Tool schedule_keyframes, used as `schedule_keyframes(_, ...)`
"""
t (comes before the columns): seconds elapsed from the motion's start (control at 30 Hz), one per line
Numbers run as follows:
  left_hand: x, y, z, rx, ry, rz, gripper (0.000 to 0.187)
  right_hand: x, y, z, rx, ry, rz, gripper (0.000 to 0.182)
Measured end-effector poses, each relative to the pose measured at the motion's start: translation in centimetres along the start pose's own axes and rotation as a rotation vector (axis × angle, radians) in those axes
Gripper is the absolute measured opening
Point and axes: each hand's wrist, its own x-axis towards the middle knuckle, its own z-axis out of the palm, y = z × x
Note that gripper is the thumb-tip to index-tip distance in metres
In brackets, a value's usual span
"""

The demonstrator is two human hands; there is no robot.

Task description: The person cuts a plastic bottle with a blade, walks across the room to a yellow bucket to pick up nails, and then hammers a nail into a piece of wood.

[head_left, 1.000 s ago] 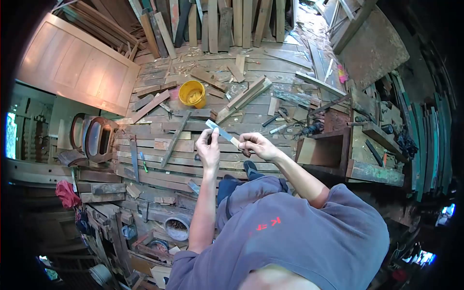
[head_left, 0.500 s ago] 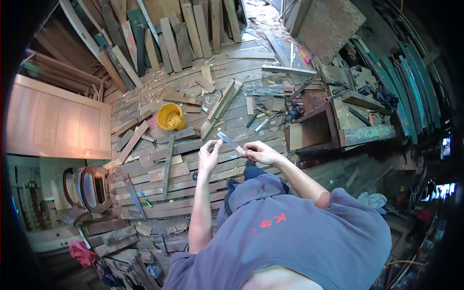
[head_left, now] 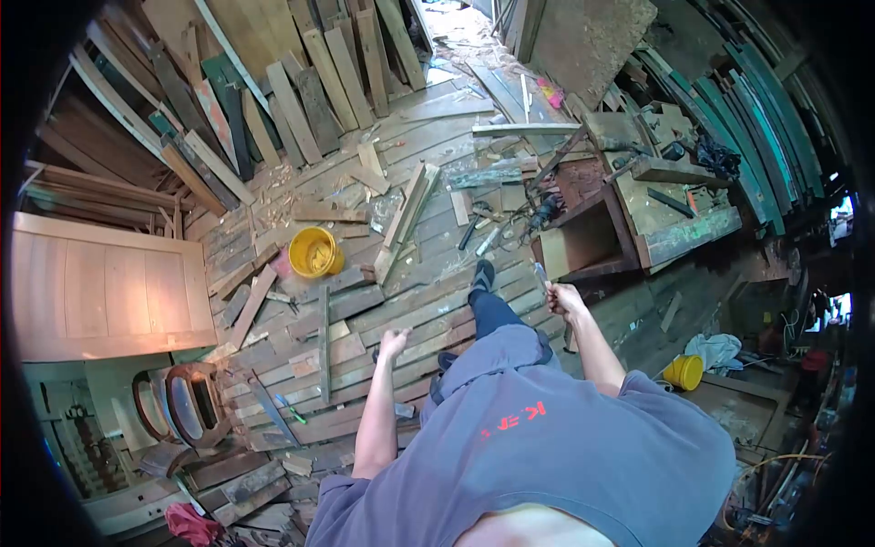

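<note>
My right hand (head_left: 565,299) is closed around a chisel-like tool (head_left: 540,273) with a pale blade that points up and away, close to the open wooden box (head_left: 583,244). My left hand (head_left: 393,343) is held apart from it over the plank floor, its fingers curled together; whether anything small lies inside them cannot be made out. Beyond my hands, a hammer-like tool (head_left: 470,230) and a light-coloured tool (head_left: 488,241) lie on the floor.
A yellow bucket (head_left: 315,252) stands on the left among loose boards. Planks (head_left: 292,114) lean at the back. A pale wooden panel (head_left: 109,287) stands at far left, and a cluttered low bench (head_left: 690,232) at right. Another yellow container (head_left: 684,372) sits at lower right.
My hands have moved apart. The right one carried the tool to the right, and the left one let go of its end and came lower. One foot now shows further forward.
</note>
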Motion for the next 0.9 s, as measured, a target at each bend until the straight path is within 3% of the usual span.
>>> schedule_keyframes(0.13,2.8,1.2,0.5,-0.094,-0.119,-0.131,0.049,4.8,-0.9,-1.1,0.212,-0.093,0.028,0.026)
schedule_keyframes(0.3,10.6,0.0,1.5,-0.226,-0.073,-0.274,0.043,8.6,-7.7,-0.5,0.059,-0.009,0.05,0.03)
schedule_keyframes(0.4,13.5,2.9,-0.1,-0.235,-0.152,-0.313,0.032,12.3,-11.8,-0.7,0.148,-0.029,-0.049,0.03)
schedule_keyframes(0.53,17.5,9.7,-0.9,-0.315,-0.014,-0.282,0.029,16.1,-18.7,-0.2,0.151,-0.1,-0.145,0.03)
schedule_keyframes(0.7,22.7,17.8,-2.3,-0.298,-0.119,-0.159,0.032,22.1,-24.4,0.4,0.365,-0.122,-0.088,0.029)
schedule_keyframes(0.9,31.2,25.0,-4.4,-0.301,-0.152,-0.198,0.03,25.7,-31.2,2.4,0.404,-0.154,-0.103,0.018)
